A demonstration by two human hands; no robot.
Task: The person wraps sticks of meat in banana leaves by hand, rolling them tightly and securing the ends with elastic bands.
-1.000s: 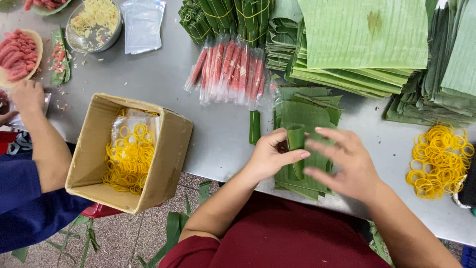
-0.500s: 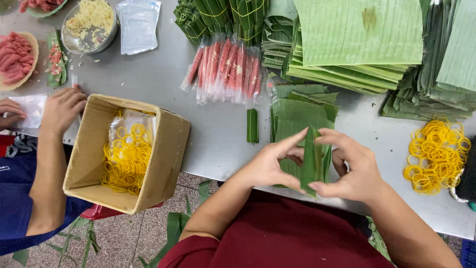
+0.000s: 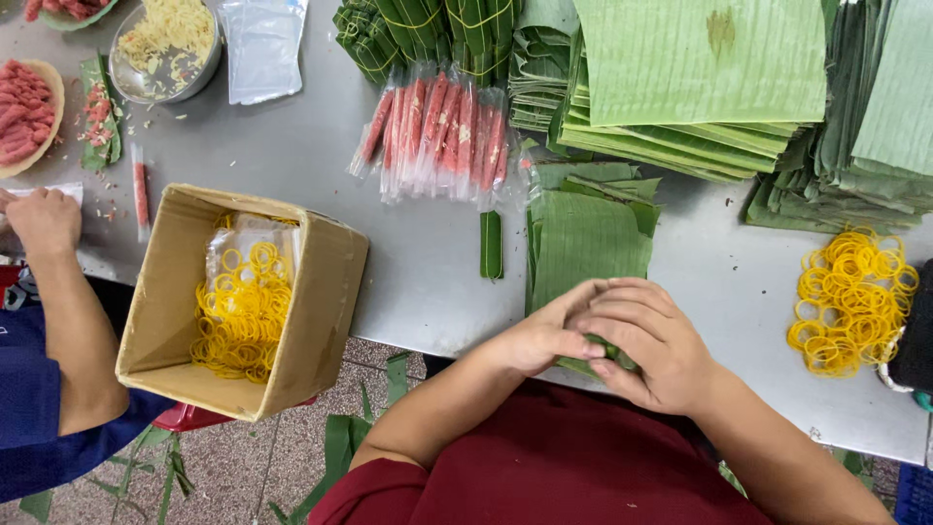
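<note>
My left hand (image 3: 546,331) and my right hand (image 3: 643,338) are cupped together at the near edge of the grey table (image 3: 418,253), both closed over a small green leaf-wrapped roll (image 3: 610,348) that is mostly hidden. Just beyond them lies a short stack of cut banana leaf pieces (image 3: 588,238). One finished green roll (image 3: 491,243) lies to the left of that stack. A bunch of red sausages in clear plastic sleeves (image 3: 442,131) sits further back.
An open cardboard box (image 3: 326,292) of yellow rubber bands overhangs the table's near edge at left. A loose rubber band pile (image 3: 850,297) lies at right. Big banana leaf stacks (image 3: 700,73) fill the back. Another person's hand (image 3: 44,222) works at far left near meat bowls.
My hands went from spread over the leaf, to folding it upright, to cupped together around the roll close to my body. The other person's hand pulled back to the left.
</note>
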